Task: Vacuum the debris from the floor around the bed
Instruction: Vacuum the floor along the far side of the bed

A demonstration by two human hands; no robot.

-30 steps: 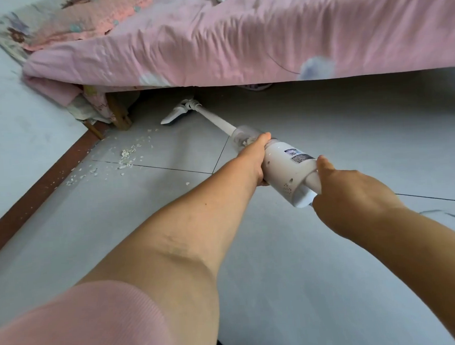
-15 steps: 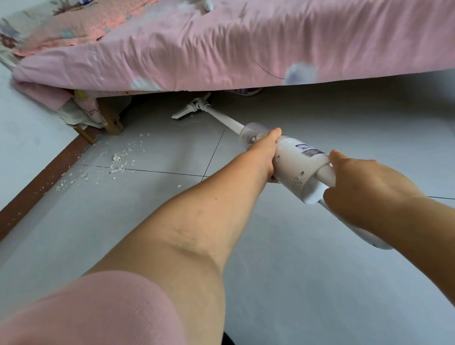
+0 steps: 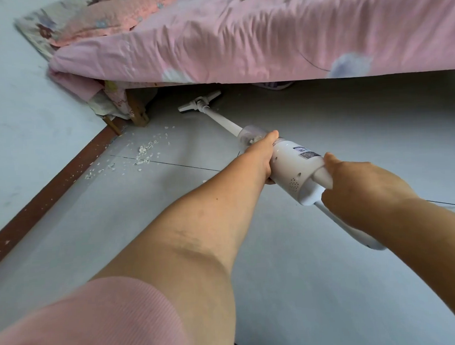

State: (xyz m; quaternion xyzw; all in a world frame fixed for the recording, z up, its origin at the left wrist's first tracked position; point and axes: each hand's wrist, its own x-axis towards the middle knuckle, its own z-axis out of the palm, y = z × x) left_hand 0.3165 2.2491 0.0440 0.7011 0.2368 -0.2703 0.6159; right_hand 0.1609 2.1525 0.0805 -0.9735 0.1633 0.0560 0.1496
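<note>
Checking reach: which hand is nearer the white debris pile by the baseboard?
Left. The left hand grips the vacuum, right of the debris; the right hand holds its handle farther right.

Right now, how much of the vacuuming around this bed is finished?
Partly done, it seems: the clear dust cup holds some pale bits. In hand: the left hand and right hand grip the vacuum, its floor head at the edge of the bed. Left: a scatter of white debris on the floor by the baseboard, to the left of the head, not yet reached.
</note>
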